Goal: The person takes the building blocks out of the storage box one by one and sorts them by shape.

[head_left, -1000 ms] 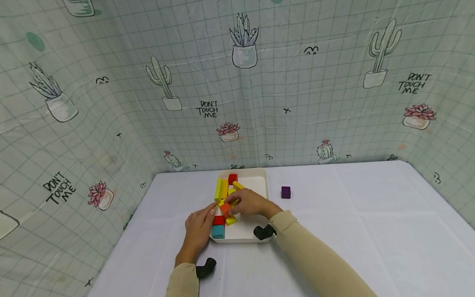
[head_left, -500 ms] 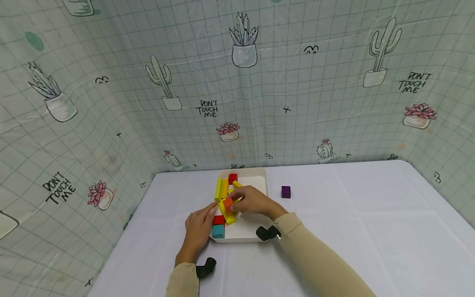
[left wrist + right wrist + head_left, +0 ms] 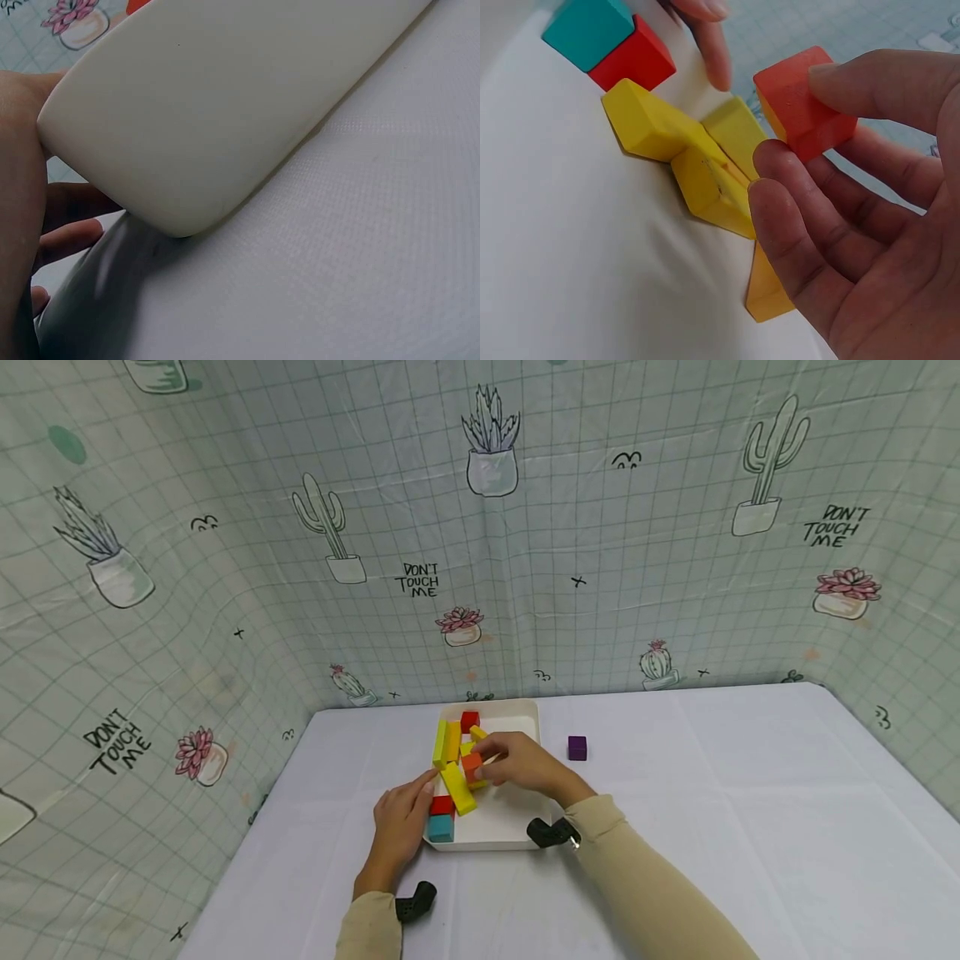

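Observation:
My right hand (image 3: 522,764) pinches an orange block (image 3: 791,94) between thumb and fingers, raised over the white tray (image 3: 498,833). Under it, several yellow blocks (image 3: 649,124) lie at angles against one another in the tray. My left hand (image 3: 402,817) holds the tray's left side, with a finger over the rim and other fingers outside the wall, as the left wrist view shows. Near that hand, a red block (image 3: 442,805) and a teal block (image 3: 441,828) sit side by side in the tray's near left corner.
Another red block (image 3: 469,720) lies at the tray's far end. A purple cube (image 3: 577,748) stands on the white-covered table (image 3: 712,810), right of the tray. A patterned cloth (image 3: 570,527) hangs behind the table.
My right hand has moved right and slightly away with the orange block, uncovering more of the yellow block beneath. My left hand has stayed at the tray.

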The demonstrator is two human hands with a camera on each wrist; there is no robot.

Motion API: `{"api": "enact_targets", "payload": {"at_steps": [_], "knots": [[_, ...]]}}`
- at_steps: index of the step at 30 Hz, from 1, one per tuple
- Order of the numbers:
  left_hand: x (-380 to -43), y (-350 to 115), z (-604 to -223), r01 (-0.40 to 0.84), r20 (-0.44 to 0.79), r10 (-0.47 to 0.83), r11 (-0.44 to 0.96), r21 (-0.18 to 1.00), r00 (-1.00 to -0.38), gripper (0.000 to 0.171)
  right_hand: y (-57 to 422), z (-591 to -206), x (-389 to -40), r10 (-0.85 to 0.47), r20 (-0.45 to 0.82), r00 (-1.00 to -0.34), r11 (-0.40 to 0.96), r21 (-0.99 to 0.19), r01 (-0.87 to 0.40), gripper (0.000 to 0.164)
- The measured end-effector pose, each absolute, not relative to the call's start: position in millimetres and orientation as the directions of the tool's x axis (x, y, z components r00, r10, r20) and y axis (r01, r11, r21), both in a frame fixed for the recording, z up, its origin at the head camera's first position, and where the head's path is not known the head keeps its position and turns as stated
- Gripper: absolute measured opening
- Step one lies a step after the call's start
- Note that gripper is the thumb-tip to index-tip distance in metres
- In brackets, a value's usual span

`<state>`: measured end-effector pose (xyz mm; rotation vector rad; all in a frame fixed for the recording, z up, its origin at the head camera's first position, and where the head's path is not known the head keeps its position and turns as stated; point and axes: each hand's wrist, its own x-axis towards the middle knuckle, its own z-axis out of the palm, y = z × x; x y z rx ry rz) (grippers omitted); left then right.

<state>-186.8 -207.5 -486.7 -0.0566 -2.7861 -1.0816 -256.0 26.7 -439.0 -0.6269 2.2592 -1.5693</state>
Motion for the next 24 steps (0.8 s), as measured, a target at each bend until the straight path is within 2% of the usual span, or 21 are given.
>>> {"api": "enact_targets", "payload": {"at_steps": [24], "knots": [[-187,-208,-489,0.106,0.171,-0.013,0.739,0.665,-0.985,0.047,53,-439,-243,-0.404,0.014,-0.914,0.240,-0.963,-0.120,0.038]]}}
